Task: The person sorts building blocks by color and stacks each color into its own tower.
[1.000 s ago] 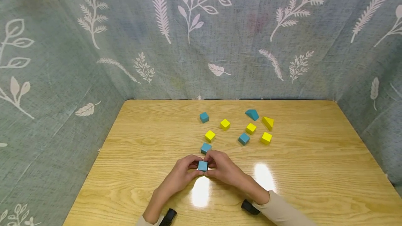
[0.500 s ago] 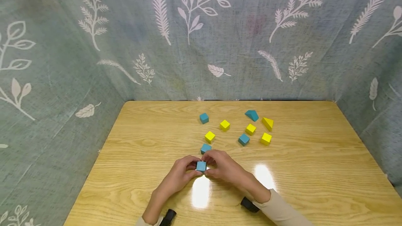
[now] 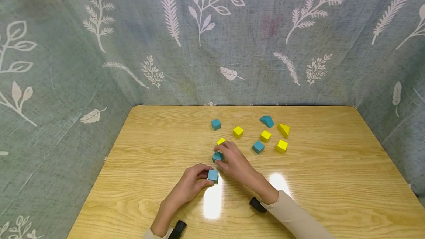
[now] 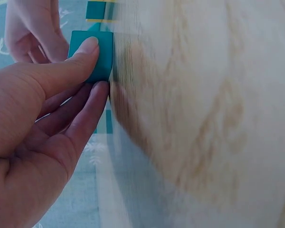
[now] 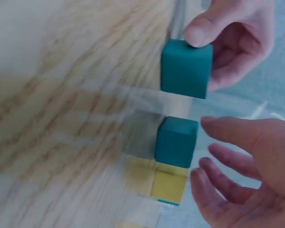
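My left hand (image 3: 190,183) holds a blue cube (image 3: 213,176) on the table between thumb and fingers. In the left wrist view the thumb presses one face of this cube (image 4: 103,59), and the fingers lie along its edge. Just beyond it a second blue cube (image 3: 217,156) rests on the table. My right hand (image 3: 236,162) reaches around that cube with thumb and fingers spread. The right wrist view shows a gap between the fingertips (image 5: 206,124) and this second cube (image 5: 175,142). A yellow cube (image 3: 221,141) behind it is partly hidden by the right hand.
Farther back on the wooden table (image 3: 159,139) lie a blue cube (image 3: 216,124), a yellow cube (image 3: 238,132) and another blue cube (image 3: 258,146). To the right are two more yellow cubes (image 3: 282,146), a blue triangular block (image 3: 267,121) and a yellow one (image 3: 283,130). Patterned curtains (image 3: 212,40) stand behind.
My right hand has let go of the near blue cube and moved forward to the second blue cube. The left hand stays on the near cube, which has shifted slightly left.
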Tool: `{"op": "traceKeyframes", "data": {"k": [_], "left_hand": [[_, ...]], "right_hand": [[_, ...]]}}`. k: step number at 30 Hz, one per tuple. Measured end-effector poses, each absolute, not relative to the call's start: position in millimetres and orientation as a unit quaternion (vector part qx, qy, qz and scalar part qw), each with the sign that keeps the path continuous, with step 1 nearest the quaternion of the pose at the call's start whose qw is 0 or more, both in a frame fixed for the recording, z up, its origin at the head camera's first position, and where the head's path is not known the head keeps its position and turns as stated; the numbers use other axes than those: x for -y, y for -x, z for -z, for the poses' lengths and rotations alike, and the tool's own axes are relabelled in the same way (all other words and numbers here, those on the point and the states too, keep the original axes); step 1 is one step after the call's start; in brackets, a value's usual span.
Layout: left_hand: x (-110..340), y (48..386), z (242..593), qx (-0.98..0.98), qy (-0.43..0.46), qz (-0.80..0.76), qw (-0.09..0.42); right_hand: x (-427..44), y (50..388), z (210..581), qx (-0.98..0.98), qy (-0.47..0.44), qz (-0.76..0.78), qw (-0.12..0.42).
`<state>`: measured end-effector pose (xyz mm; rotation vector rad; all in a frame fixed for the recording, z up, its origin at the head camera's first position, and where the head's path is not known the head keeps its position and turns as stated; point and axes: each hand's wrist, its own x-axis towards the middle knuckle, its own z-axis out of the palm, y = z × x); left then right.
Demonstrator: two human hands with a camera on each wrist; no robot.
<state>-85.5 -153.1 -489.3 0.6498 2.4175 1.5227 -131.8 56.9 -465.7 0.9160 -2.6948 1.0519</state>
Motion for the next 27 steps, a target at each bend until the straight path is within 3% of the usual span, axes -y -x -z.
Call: {"op": "traceKeyframes", "data": {"k": [12, 27], "left_hand": [[153, 85, 490, -0.819, -0.217, -0.522, 0.104], [152, 86, 489, -0.816, -0.212, -0.526, 0.107]], "right_hand": [[-64, 135, 477, 0.886, -0.310, -0.342, 0.038], [-89, 122, 475, 0.865, -0.290, -0.407, -0.041]]}}
